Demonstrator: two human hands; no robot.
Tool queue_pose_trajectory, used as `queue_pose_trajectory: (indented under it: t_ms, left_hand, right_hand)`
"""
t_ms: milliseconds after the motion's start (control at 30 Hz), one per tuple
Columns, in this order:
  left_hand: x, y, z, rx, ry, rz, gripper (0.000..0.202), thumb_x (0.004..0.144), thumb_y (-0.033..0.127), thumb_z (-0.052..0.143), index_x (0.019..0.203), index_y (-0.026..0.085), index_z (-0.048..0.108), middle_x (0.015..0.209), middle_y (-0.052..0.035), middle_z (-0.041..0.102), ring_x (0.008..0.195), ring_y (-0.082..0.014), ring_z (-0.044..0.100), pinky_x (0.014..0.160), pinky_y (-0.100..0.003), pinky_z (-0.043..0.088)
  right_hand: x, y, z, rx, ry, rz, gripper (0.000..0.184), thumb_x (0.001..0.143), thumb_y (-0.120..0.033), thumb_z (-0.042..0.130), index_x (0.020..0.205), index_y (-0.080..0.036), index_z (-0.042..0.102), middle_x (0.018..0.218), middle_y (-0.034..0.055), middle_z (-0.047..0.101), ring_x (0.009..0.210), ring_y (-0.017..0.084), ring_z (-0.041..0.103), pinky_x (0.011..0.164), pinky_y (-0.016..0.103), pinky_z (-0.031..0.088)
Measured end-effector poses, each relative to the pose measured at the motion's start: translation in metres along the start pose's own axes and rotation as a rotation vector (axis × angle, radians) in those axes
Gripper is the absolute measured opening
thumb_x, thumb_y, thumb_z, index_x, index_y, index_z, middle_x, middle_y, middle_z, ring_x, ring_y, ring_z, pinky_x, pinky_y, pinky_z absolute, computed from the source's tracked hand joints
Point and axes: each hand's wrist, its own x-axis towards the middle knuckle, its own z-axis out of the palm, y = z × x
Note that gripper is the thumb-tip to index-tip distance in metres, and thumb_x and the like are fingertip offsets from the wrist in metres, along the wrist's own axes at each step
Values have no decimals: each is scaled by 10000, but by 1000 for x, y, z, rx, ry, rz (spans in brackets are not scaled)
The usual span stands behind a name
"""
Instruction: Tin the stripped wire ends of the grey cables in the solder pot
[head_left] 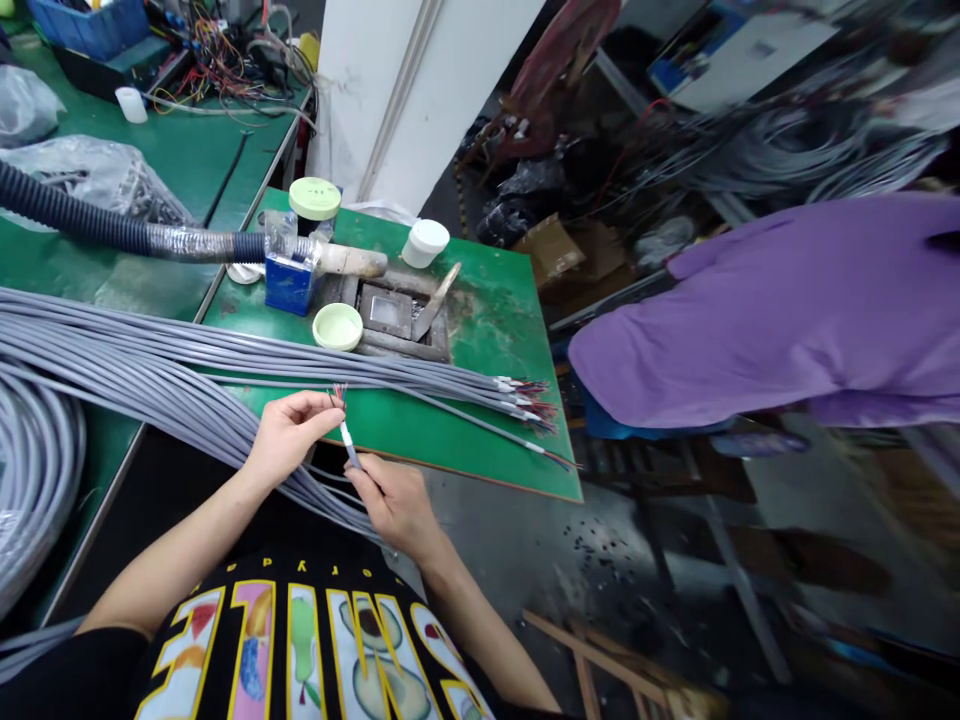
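My right hand [396, 502] grips a grey cable [352, 456] just below its white-wrapped end. At the tip of that cable, my left hand [289, 432] pinches the thin coloured wires [340, 392] that fan out upward. Beyond both hands, a bundle of grey cables [420, 372] lies across the green table, its stripped ends [529, 400] showing red and dark wires. One cable [495, 430] lies apart from the bundle, nearer the table's front edge. More grey cables [202, 410] pass beneath my left forearm.
Behind the bundle sits a solder pot [391, 312] with a scraper [436, 300] resting on it. Around it are a ribbed hose [202, 243], a blue block [289, 285], a pale dish [337, 327] and a white tub [425, 243]. A person in purple [780, 310] is at right.
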Motion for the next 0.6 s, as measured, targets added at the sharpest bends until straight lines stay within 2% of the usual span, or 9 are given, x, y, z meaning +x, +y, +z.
queue_pose_trajectory:
  t_ms: [67, 167, 233, 300, 367, 467, 533, 600]
  left_hand:
    - [0, 2, -1, 182, -13, 187, 152, 676, 304, 747, 684, 164, 690, 591, 8, 614, 541, -97, 518, 540, -223, 442]
    - [-3, 3, 0, 477, -47, 612, 70, 783, 228, 666, 731, 180, 670, 619, 2, 640, 581, -111, 544, 583, -242, 450]
    - [-7, 0, 3, 593, -111, 865, 58, 830, 183, 612, 783, 183, 647, 671, -12, 673, 625, -122, 584, 630, -258, 468]
    - [-10, -5, 7, 636, -166, 1023, 48, 848, 159, 582, 833, 181, 621, 698, -24, 683, 653, -129, 613, 644, -261, 478]
    - [-13, -11, 11, 642, -184, 1098, 47, 849, 143, 572, 852, 178, 603, 709, -33, 684, 684, -136, 634, 638, -256, 482]
    - [-16, -15, 15, 625, -161, 1111, 65, 836, 118, 573, 837, 180, 593, 686, -26, 673, 693, -134, 641, 625, -243, 479]
    - [-17, -16, 17, 584, -141, 1064, 77, 828, 113, 578, 811, 187, 591, 655, -8, 658, 643, -120, 620, 609, -237, 471]
    - [-19, -16, 21, 500, -118, 948, 78, 826, 133, 587, 771, 190, 589, 618, 8, 629, 585, -105, 580, 586, -232, 462]
  right_hand:
    - [0, 0, 0, 130, -26, 94, 295, 918, -316, 449, 762, -177, 658, 579, 13, 618, 521, 116, 550, 550, 223, 390]
    - [1, 2, 1, 563, -93, 321, 289, 884, -419, 493, 827, -193, 664, 469, -43, 513, 406, 92, 431, 463, 221, 358]
    - [3, 3, 2, 894, -100, 455, 374, 837, -530, 529, 946, -195, 653, 433, -73, 453, 352, 83, 350, 394, 216, 313]
    - [6, 3, 3, 1110, -85, 540, 484, 778, -604, 571, 1019, -190, 635, 422, -87, 420, 334, 78, 313, 354, 210, 275]
    - [10, 1, 3, 1187, -72, 579, 513, 732, -610, 625, 1004, -176, 641, 411, -92, 402, 329, 71, 303, 342, 205, 256]
    - [14, -3, 4, 1202, -12, 586, 441, 695, -559, 687, 893, -167, 654, 381, -98, 380, 315, 59, 288, 336, 198, 237]
    - [16, -5, 5, 1203, 64, 575, 383, 687, -527, 704, 825, -176, 640, 365, -100, 382, 305, 56, 283, 335, 196, 238]
    - [17, -7, 7, 1189, 157, 549, 345, 692, -508, 706, 788, -189, 616, 363, -99, 398, 304, 57, 293, 341, 195, 251]
